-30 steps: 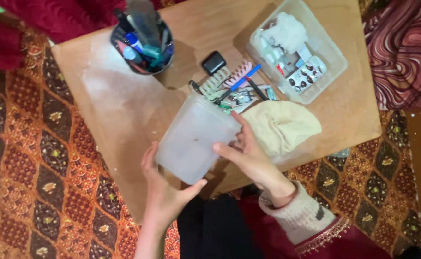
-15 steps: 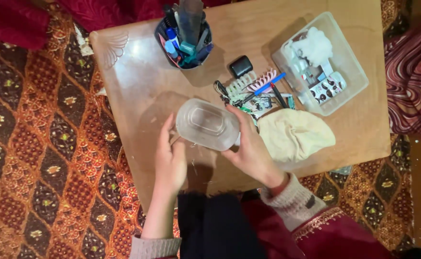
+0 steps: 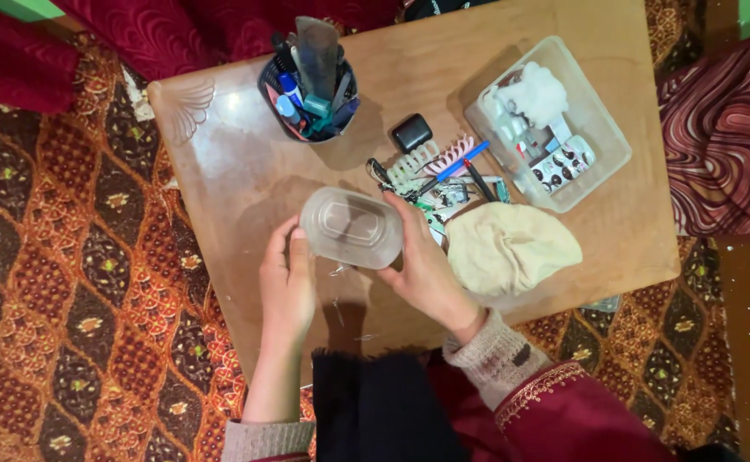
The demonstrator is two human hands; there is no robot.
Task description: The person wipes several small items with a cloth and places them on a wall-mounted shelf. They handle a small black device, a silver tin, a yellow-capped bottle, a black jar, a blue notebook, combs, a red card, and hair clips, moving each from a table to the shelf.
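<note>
Both hands grip a clear plastic tub [image 3: 351,227] — left hand [image 3: 286,282] on its left side, right hand [image 3: 425,269] on its right — held above the wooden worktop [image 3: 238,171], beside a cream cloth [image 3: 512,248].

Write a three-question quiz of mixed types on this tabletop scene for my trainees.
1. True or false: both hands, left hand and right hand, hold the clear plastic oval container above the wooden table.
2. What lies just right of the right hand? A) cream cloth B) a red mug C) a metal spoon
3. Fill in: the dark round holder of pens and tools stands near the table's far ____ corner.

Key: 1 true; 2 A; 3 left.
</note>
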